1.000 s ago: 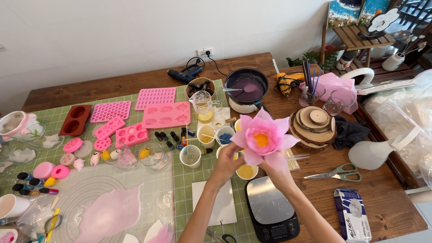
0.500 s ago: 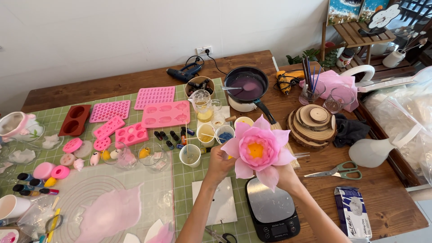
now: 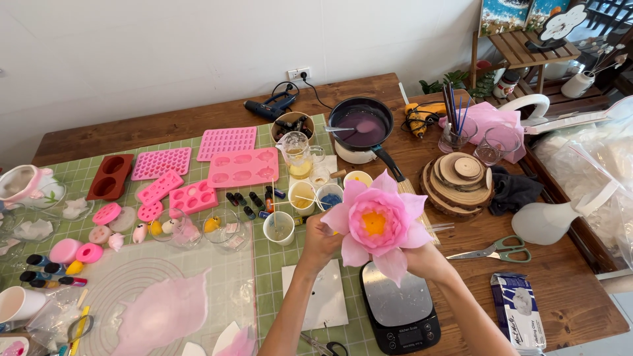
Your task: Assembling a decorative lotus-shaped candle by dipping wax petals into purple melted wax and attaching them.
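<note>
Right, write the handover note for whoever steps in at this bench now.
Left hand: gripping the pink flower from its left side.
Right hand: cupping the flower from below right.
The flower is held in the air above the kitchen scale, its yellow centre facing the camera, petals open.
Nearby: white card on the green mat, scissors to the right, pan of purple liquid behind.
Done: the flower looks fully formed.
Left: it has not been set down.
</note>
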